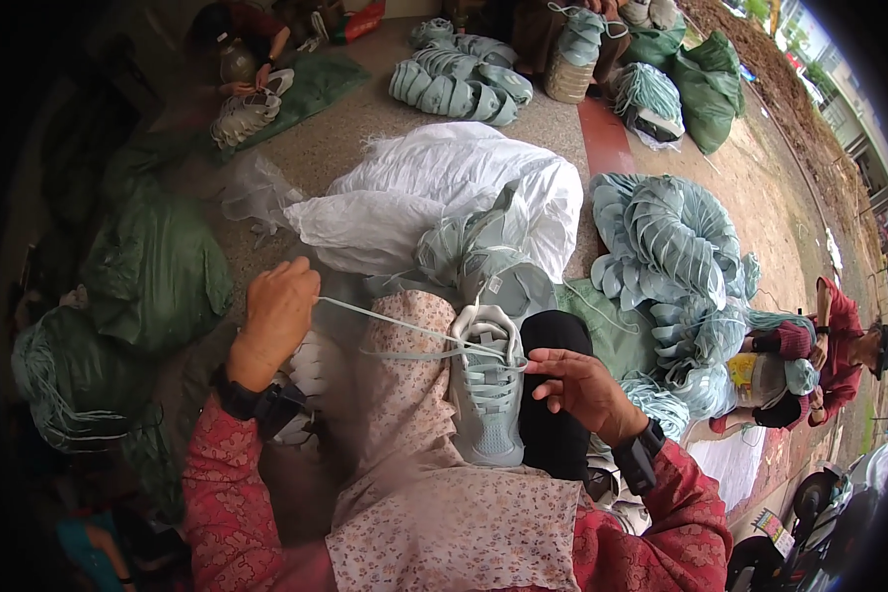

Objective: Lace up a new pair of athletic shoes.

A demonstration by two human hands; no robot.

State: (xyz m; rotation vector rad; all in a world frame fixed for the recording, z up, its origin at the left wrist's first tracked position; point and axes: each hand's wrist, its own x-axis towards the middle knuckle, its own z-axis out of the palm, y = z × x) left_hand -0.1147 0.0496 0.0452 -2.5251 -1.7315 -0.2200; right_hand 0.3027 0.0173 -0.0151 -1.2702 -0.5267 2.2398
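A pale grey-green sneaker [490, 395] rests on my lap between my knees, its toe toward me and its heel away. Pale laces criss-cross its front. From the upper eyelets a shoelace [395, 321] runs taut to the left, where my left hand [276, 311] is closed on its end. My right hand [587, 390] is at the right side of the shoe with fingers stretched out and apart. Its fingertips touch the shoe's edge by the top eyelets, near the lace. A black band is on each wrist.
A white sack [434, 187] and stacked shoe uppers [508, 261] lie ahead of my knees. More strung uppers [671, 237] pile up at the right. Green sacks [158, 271] stand at the left. Other people work nearby, one in red [853, 345] at the far right.
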